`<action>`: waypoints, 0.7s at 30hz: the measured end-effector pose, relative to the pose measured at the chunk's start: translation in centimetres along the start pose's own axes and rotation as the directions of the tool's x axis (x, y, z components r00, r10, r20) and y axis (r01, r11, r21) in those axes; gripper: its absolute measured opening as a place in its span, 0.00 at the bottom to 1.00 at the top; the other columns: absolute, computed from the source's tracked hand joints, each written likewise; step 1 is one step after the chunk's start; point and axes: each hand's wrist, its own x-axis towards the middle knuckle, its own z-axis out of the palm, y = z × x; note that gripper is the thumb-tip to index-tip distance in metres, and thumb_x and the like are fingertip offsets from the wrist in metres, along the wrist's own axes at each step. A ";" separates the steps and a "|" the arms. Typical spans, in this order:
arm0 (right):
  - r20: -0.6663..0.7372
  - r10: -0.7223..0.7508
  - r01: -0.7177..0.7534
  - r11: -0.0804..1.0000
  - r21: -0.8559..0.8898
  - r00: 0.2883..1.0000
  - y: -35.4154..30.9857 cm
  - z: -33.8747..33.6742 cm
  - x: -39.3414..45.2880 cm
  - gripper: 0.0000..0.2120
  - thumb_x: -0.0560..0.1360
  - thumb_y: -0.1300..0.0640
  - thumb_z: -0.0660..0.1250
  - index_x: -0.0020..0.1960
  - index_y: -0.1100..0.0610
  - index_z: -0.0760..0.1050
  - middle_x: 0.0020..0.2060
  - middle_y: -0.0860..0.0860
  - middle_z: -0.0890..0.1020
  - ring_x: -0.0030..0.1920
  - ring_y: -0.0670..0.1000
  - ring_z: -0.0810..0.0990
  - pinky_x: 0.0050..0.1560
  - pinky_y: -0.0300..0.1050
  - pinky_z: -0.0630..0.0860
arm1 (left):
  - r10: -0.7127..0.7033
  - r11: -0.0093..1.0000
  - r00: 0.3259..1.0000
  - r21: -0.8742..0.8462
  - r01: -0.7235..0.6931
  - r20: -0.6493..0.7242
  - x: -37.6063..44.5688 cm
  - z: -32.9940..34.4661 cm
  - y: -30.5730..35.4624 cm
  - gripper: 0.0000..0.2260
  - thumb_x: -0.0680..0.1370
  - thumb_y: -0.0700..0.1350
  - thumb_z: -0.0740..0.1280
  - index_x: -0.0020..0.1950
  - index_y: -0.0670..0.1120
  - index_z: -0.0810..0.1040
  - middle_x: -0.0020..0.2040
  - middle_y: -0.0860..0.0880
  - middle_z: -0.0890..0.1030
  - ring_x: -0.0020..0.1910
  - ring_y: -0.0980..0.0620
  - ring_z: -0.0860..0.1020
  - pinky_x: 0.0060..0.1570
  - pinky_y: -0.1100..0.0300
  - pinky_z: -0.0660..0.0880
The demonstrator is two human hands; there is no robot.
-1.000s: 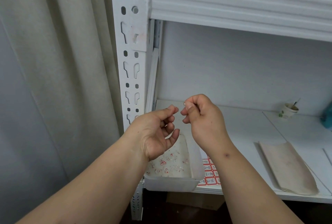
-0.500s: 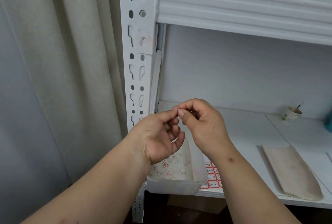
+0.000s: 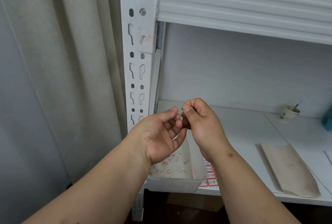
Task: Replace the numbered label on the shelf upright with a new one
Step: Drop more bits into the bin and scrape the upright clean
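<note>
The white slotted shelf upright (image 3: 138, 65) stands left of centre, with a faint pinkish residue patch (image 3: 145, 37) beside its upper slots and no label on it that I can see. In front of it, my right hand (image 3: 203, 125) has its fingers curled and pinches a tiny pale scrap (image 3: 182, 108) between thumb and forefinger. My left hand (image 3: 161, 135) is held palm up just to the left, fingers loosely bent and empty, its fingertips a small gap from the right hand. Below my right wrist, a sheet of red-bordered numbered labels (image 3: 210, 176) lies on the shelf.
A white plastic tray (image 3: 172, 186) with several red-and-white label scraps sits on the shelf's front edge under my hands. A beige paper bag (image 3: 291, 169) lies to the right; a paper cup (image 3: 290, 112) stands at the back. A curtain (image 3: 62, 80) hangs left.
My fingertips came together half a second ago and have now parted slightly, with the scrap staying in my right hand. Both hands remain over the tray.
</note>
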 end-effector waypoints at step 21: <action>-0.004 -0.018 0.017 0.993 -0.115 1.000 1.5 0.3 0.6 0.06 0.77 0.60 0.64 0.43 0.54 0.77 0.37 0.51 0.84 0.39 0.48 0.82 0.43 0.39 0.77 | 0.120 0.977 0.980 0.192 -0.089 -0.157 1.8 -0.2 -1.0 0.09 0.81 0.43 0.64 0.57 0.43 0.81 0.42 0.48 0.81 0.33 0.55 0.75 0.37 0.60 0.77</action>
